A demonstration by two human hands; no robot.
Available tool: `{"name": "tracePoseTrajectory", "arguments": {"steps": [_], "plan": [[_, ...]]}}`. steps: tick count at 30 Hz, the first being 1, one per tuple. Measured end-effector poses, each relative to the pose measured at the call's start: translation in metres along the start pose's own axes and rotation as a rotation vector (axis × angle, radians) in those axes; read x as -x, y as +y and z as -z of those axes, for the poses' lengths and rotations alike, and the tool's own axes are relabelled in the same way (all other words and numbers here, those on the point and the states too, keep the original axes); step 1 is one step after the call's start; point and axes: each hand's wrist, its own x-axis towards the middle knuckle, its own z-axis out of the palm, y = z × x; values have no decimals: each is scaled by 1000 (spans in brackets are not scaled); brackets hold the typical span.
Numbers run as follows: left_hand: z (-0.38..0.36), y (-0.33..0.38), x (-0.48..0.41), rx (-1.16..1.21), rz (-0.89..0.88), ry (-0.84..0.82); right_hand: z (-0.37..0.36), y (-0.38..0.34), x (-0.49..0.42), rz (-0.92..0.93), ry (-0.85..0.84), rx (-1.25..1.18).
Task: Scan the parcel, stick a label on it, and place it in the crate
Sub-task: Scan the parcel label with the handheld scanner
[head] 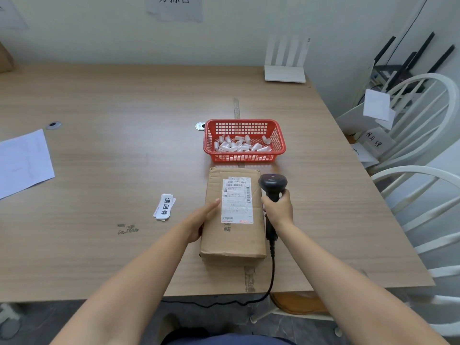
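Note:
A brown cardboard parcel (234, 235) lies flat on the wooden table (124, 170), with a white shipping label (237, 200) on its top face. My left hand (201, 220) rests flat against the parcel's left side, fingers reaching onto the top. My right hand (278, 207) grips the handle of a black barcode scanner (273, 183), held at the parcel's right edge with its head beside the shipping label. A small stack of white stickers with black characters (164, 207) lies left of the parcel. A red plastic mesh basket (245, 140) stands just behind the parcel.
The red basket holds several curled white paper scraps. The scanner's black cable (271, 277) hangs over the table's front edge. A white sheet (23, 161) lies at the far left. A white router (285, 73) stands at the back, white chairs (423, 145) at the right.

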Motion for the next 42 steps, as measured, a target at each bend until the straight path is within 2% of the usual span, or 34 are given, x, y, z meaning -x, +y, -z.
{"name": "tracePoseTrajectory", "arguments": {"steps": [7, 16, 22, 42], "plan": [[5, -4, -9, 107, -75, 58, 11, -21, -4, 124, -10, 40], [-3, 23, 1, 105, -225, 117, 23, -52, 19, 301, -65, 70], [-9, 32, 2, 96, -307, 95, 18, -63, 52, 286, -151, 43], [-11, 36, 6, 30, -312, 102, 15, -69, 77, 299, -106, 167]]}}
